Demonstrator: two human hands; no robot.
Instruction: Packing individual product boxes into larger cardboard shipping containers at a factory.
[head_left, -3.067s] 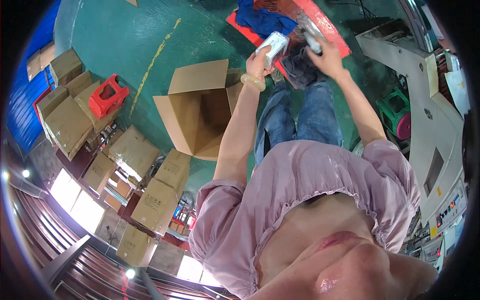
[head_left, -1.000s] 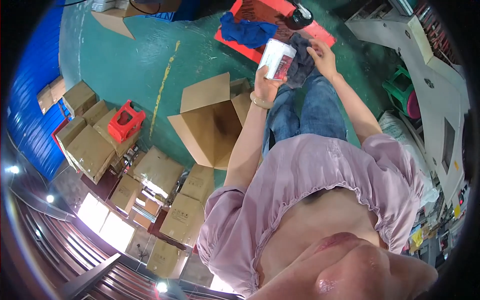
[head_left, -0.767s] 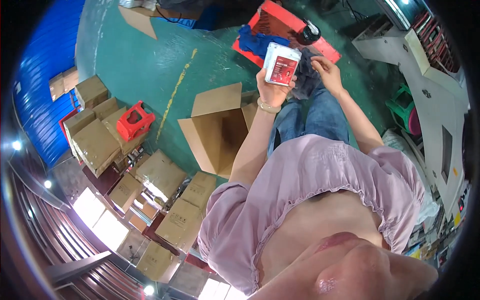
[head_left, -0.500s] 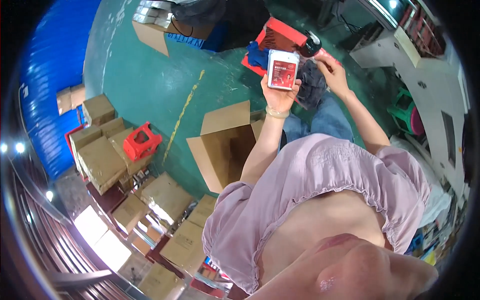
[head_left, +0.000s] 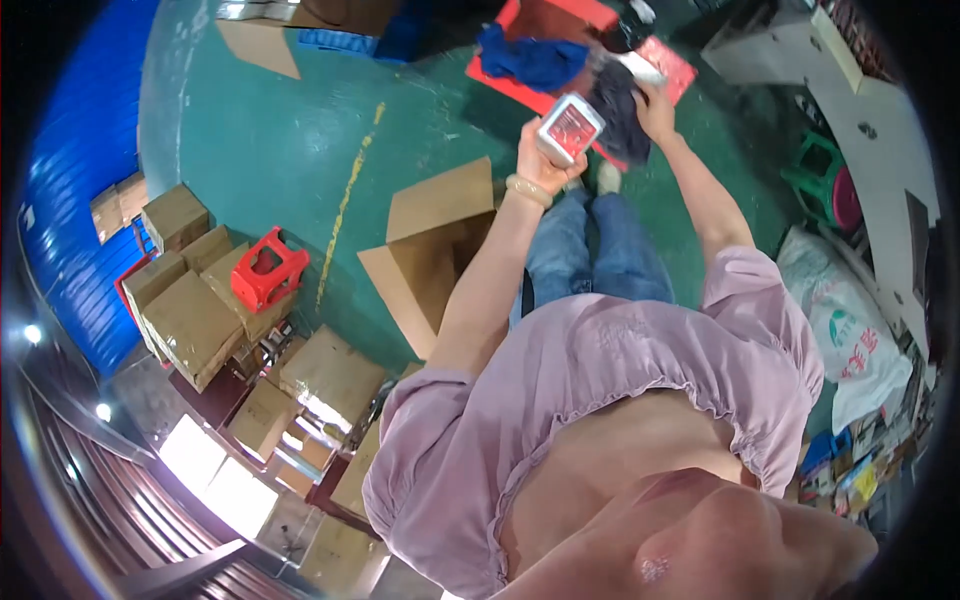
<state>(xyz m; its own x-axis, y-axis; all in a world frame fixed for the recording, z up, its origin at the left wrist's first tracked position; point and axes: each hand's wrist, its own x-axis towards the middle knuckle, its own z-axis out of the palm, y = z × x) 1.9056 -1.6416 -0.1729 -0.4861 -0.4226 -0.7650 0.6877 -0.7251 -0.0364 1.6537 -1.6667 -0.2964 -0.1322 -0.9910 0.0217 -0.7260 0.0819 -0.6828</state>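
Observation:
My left hand (head_left: 541,165) grips a white container (head_left: 546,146) with rounded corners and a red printed label, tilted. It is held above the near side of a red box-like stand (head_left: 540,97). My right hand (head_left: 656,113) reaches to the stand's right part, against a pale white item (head_left: 640,68) whose kind I cannot make out. The fingers of that hand are blurred and partly hidden. Dark grey cloth (head_left: 618,112) hangs between my hands, and a dark blue cloth (head_left: 532,60) lies over the stand's left side.
An open cardboard carton (head_left: 440,205) stands left of my legs. Stacked cartons (head_left: 200,320) with a red plastic stool (head_left: 270,268) are farther left. On the right are a green stool (head_left: 812,180), a grey machine frame (head_left: 800,75) and a white sack (head_left: 850,330).
My left hand has lowered and tilted the container. The right hand has moved to the white item, now visible on the stand. My view has shifted, showing more of my legs.

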